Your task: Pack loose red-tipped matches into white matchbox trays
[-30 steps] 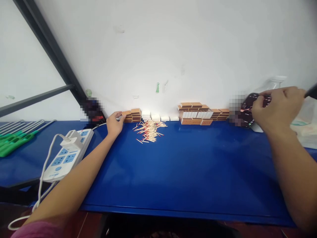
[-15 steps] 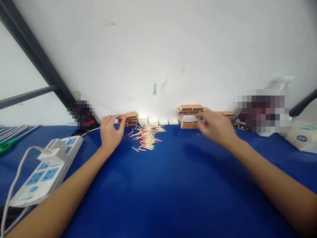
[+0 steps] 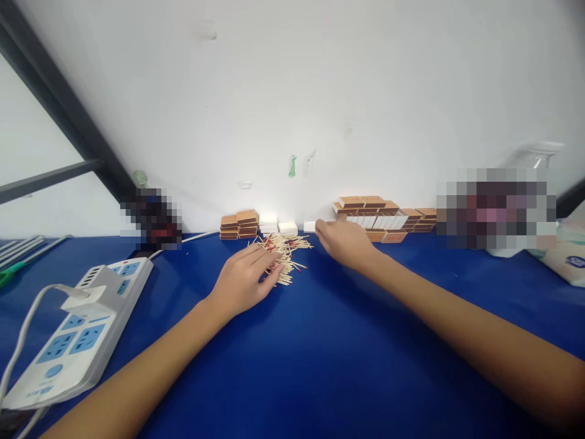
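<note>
My left hand [image 3: 247, 277] reaches over the loose pile of red-tipped matches [image 3: 286, 244], its fingers stretched out and the thumb apart from them. Part of the pile is hidden beneath the fingers. My right hand [image 3: 345, 241] is closed at the right end of a white matchbox tray [image 3: 311, 226] by the wall; its fingertips are partly hidden. Left of that tray stand more white trays [image 3: 268, 223] in low stacks. Behind and right of my right hand rises a stack of brown matchboxes [image 3: 388, 210], with a row of white trays between its layers.
Another stack of brown matchboxes [image 3: 238, 224] stands left of the white trays. A white power strip [image 3: 86, 341] with a plugged-in charger and cable lies at left, near green-handled scissors [image 3: 9, 275]. A tissue pack [image 3: 567, 250] is far right. A wall [image 3: 292, 91] bounds the blue table.
My left hand has left the brown matchboxes and moved right and nearer, over the matches. My right hand has moved left from the matchbox stack to a white tray. The view has shifted slightly.
</note>
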Action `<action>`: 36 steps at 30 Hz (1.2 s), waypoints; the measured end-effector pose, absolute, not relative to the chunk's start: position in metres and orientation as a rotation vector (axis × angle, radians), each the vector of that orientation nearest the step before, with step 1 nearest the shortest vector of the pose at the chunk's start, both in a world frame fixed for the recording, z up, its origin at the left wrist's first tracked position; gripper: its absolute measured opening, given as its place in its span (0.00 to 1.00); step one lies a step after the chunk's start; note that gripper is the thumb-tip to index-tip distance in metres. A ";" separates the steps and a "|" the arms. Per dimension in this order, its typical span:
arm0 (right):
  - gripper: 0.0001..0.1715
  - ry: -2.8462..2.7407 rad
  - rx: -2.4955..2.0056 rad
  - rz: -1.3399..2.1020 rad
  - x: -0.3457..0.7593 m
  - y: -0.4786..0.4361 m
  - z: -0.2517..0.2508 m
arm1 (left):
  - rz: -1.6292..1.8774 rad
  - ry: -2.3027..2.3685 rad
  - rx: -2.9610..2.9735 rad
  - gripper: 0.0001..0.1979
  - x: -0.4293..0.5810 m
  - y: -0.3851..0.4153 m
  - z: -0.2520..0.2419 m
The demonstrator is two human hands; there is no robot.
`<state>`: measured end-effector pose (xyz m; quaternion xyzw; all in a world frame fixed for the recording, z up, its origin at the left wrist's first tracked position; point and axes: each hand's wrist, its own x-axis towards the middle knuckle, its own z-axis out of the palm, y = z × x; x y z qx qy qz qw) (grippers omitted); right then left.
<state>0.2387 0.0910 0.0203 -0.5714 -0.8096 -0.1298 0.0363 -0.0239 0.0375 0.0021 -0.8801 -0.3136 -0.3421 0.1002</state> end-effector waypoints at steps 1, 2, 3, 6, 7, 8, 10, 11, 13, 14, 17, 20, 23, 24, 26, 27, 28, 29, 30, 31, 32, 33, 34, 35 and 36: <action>0.20 -2.497 -1.716 -0.393 0.241 0.078 0.022 | -1.004 -0.951 -2.602 0.11 -0.022 0.036 0.002; 0.18 -2.523 -1.633 -0.361 0.242 0.063 0.023 | -1.003 -0.981 -2.606 0.14 -0.020 0.034 0.003; 0.15 -2.569 -1.512 -0.292 0.242 0.048 0.022 | -1.007 -1.014 -2.614 0.18 -0.018 0.031 0.003; 0.13 -2.647 -1.167 -0.056 0.240 0.009 0.014 | -1.031 -1.043 -2.695 0.28 -0.009 0.021 0.003; 0.13 -2.678 -1.086 -0.029 0.239 0.001 0.010 | -1.018 -1.023 -2.746 0.27 -0.006 0.018 0.002; 0.13 -2.702 -1.026 -0.014 0.239 -0.005 0.006 | -0.988 -0.999 -2.801 0.24 -0.003 0.015 0.002; 0.12 -2.733 -0.950 0.039 0.239 -0.010 0.001 | -0.897 -0.975 -2.892 0.17 0.001 0.011 0.001; 0.11 -2.722 -0.930 0.105 0.240 -0.009 -0.001 | -0.845 -0.984 -2.925 0.14 0.002 0.010 0.000; 0.07 -2.641 -0.916 0.316 0.243 -0.005 -0.002 | -0.771 -1.021 -2.972 0.13 0.001 0.011 0.000; 0.05 -2.569 -0.921 0.439 0.244 -0.003 -0.002 | -0.748 -1.037 -2.996 0.13 0.000 0.012 0.000; 0.07 -2.345 -0.962 0.686 0.248 0.004 -0.003 | -0.736 -1.053 -3.034 0.12 -0.005 0.015 0.000; 0.07 -2.312 -0.985 0.604 0.250 0.008 -0.009 | -0.713 -1.031 -3.034 0.11 -0.006 0.016 -0.002; 0.08 -2.357 -0.991 0.417 0.250 0.012 -0.015 | -0.683 -1.013 -3.013 0.12 -0.005 0.014 -0.002; 0.08 -2.347 -1.002 0.385 0.250 0.013 -0.016 | -0.676 -1.013 -3.009 0.13 -0.005 0.013 -0.001; 0.08 -2.287 -1.045 0.357 0.251 0.015 -0.017 | -0.650 -1.008 -3.017 0.13 -0.004 0.009 0.001; 0.08 -2.246 -1.074 0.349 0.251 0.017 -0.017 | -0.630 -1.009 -3.028 0.14 -0.003 0.007 0.003; 0.08 -2.202 -1.109 0.338 0.253 0.019 -0.018 | -0.607 -1.008 -3.041 0.15 -0.002 0.004 0.005; 0.08 -2.161 -1.144 0.328 0.254 0.021 -0.018 | -0.585 -1.009 -3.055 0.15 0.000 0.001 0.007; 0.07 -2.131 -1.179 0.320 0.255 0.024 -0.018 | -0.565 -1.009 -3.069 0.16 0.001 -0.002 0.008; 0.07 -2.109 -1.211 0.314 0.256 0.027 -0.019 | -0.551 -1.004 -3.084 0.16 0.003 -0.004 0.008; 0.08 -2.098 -1.240 0.311 0.256 0.031 -0.019 | -0.544 -0.993 -3.098 0.16 0.005 -0.007 0.008; 0.08 -2.098 -1.262 0.310 0.256 0.034 -0.018 | -0.546 -0.976 -3.111 0.17 0.007 -0.009 0.007; 0.08 -2.109 -1.276 0.311 0.254 0.038 -0.018 | -0.557 -0.955 -3.121 0.17 0.009 -0.011 0.006; 0.08 -2.127 -1.286 0.313 0.251 0.041 -0.017 | -0.574 -0.930 -3.126 0.18 0.011 -0.012 0.004; 0.08 -2.148 -1.292 0.318 0.247 0.044 -0.017 | -0.592 -0.906 -3.125 0.19 0.013 -0.013 0.002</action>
